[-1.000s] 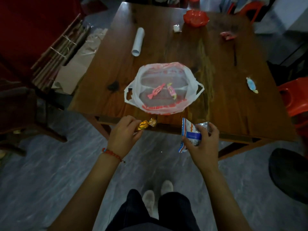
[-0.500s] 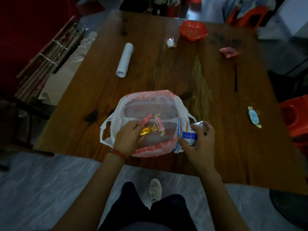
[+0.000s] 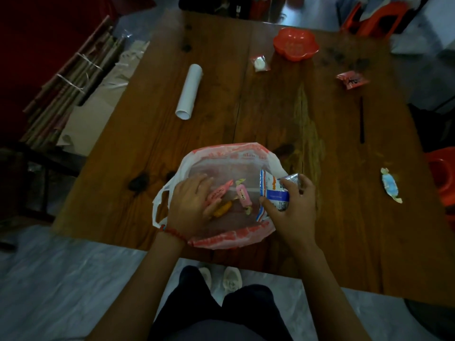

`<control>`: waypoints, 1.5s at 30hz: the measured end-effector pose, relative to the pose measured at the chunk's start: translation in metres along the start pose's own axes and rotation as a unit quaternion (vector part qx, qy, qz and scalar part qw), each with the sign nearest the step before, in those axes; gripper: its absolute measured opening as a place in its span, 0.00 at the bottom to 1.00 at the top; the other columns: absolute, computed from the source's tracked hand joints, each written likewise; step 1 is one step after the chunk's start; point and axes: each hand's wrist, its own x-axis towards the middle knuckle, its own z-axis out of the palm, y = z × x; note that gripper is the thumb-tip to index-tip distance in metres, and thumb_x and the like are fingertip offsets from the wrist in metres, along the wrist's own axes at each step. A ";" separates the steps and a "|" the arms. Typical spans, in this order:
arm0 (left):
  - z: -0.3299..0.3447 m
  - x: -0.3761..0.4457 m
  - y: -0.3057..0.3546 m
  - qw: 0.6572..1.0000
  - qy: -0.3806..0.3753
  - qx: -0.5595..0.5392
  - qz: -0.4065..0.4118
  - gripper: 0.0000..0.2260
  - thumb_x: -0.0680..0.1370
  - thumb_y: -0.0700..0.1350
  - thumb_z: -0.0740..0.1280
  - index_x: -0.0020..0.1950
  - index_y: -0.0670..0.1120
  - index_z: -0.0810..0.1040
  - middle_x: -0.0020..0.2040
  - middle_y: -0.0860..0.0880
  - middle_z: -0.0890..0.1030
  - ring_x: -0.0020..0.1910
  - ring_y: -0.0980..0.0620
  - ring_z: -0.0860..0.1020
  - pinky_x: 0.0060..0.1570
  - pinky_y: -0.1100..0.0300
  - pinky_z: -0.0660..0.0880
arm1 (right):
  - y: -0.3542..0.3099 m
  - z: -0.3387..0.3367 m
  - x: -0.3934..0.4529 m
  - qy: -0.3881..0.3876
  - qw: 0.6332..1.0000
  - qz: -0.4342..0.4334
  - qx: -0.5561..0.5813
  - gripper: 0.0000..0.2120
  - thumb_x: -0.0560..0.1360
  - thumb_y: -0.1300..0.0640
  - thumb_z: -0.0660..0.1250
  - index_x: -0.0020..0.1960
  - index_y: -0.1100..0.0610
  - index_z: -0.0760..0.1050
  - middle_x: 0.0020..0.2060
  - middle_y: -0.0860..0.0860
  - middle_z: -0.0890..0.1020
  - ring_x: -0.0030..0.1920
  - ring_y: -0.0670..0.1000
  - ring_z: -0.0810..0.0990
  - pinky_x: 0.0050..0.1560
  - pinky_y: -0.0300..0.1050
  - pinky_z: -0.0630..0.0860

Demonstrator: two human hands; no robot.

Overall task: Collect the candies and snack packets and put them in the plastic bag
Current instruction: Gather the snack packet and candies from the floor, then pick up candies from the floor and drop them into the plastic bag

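A white plastic bag with red print [image 3: 231, 151] lies open on the wooden table [image 3: 344, 230] near its front edge. Inside it lie two pink candies [image 3: 242, 194] and a gold candy [image 3: 222, 208]. My left hand [image 3: 189, 205] reaches into the bag with fingers spread; the gold candy lies loose at its fingertips. My right hand [image 3: 293, 212] grips a blue and white snack packet [image 3: 273, 190] over the bag's right rim. On the table lie a blue candy [image 3: 390, 185] at the right, a red packet [image 3: 352, 80] far right, and a small white candy [image 3: 259, 63].
A red bowl [image 3: 295, 44] and a white paper roll [image 3: 189, 92] sit on the far half of the table, and a black stick [image 3: 362, 119] lies at the right. Red plastic chairs [image 3: 442, 178] stand to the right. Bundled sticks [image 3: 71, 89] lie on the floor at the left.
Both hands moved forward from the table's edge to the bag. My left hand went into the bag and the gold candy left its fingers. The snack packet reached the bag's right rim.
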 end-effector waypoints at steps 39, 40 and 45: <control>-0.060 -0.281 -0.013 0.848 0.143 0.102 -0.499 0.30 0.79 0.61 0.48 0.59 0.37 0.76 0.58 0.37 0.77 0.58 0.38 0.73 0.54 0.44 0.70 | -0.128 0.101 -0.049 -0.262 0.852 -0.450 -0.059 0.28 0.73 0.44 0.65 0.67 0.56 0.66 0.69 0.61 0.65 0.68 0.61 0.63 0.62 0.61 0.66; -0.059 -0.299 -0.003 0.831 0.148 0.105 -0.525 0.30 0.79 0.61 0.49 0.59 0.37 0.75 0.58 0.37 0.77 0.58 0.38 0.73 0.54 0.43 0.70 | -0.133 0.105 -0.058 -0.277 0.837 -0.468 -0.064 0.28 0.73 0.43 0.63 0.68 0.56 0.65 0.69 0.61 0.65 0.68 0.61 0.62 0.63 0.61 0.64; -0.056 -0.389 0.047 0.741 0.173 0.114 -0.638 0.31 0.79 0.61 0.48 0.59 0.37 0.75 0.58 0.37 0.77 0.58 0.37 0.74 0.53 0.42 0.71 | -0.156 0.127 -0.124 -0.347 0.750 -0.561 -0.036 0.28 0.74 0.43 0.64 0.67 0.58 0.66 0.68 0.62 0.66 0.69 0.62 0.62 0.64 0.60 0.62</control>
